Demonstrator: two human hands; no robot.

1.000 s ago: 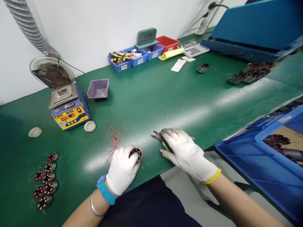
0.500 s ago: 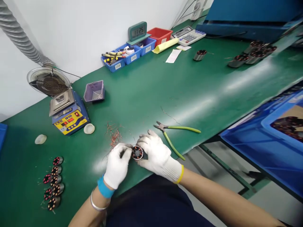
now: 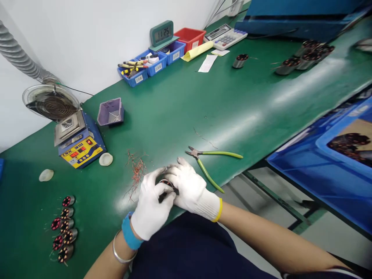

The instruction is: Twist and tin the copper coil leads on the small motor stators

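Observation:
Both gloved hands are closed around one small motor stator (image 3: 166, 182) near the bench's front edge. Only part of its metal rim and dark inside shows between the fingers. My left hand (image 3: 153, 207) reaches over its near side, with thumb and fingers bent onto it. From the right, my right hand (image 3: 189, 186) wraps its far and right sides. A tangle of copper wire scraps (image 3: 137, 172) lies just left of the hands. Green-handled diagonal cutters (image 3: 200, 154) rest with their handles spread, to the right of my right hand.
Several stators (image 3: 66, 224) stand at the left; more stators (image 3: 308, 60) stand at the far right. A blue solder pot (image 3: 83, 149), a purple bin (image 3: 112, 112) and blue trays (image 3: 157, 68) line the back. A blue crate (image 3: 290, 162) sits beyond the right edge.
My left hand has moved right and over the stator, its fingers now covering most of the top face that showed before. The whole view has shifted slightly.

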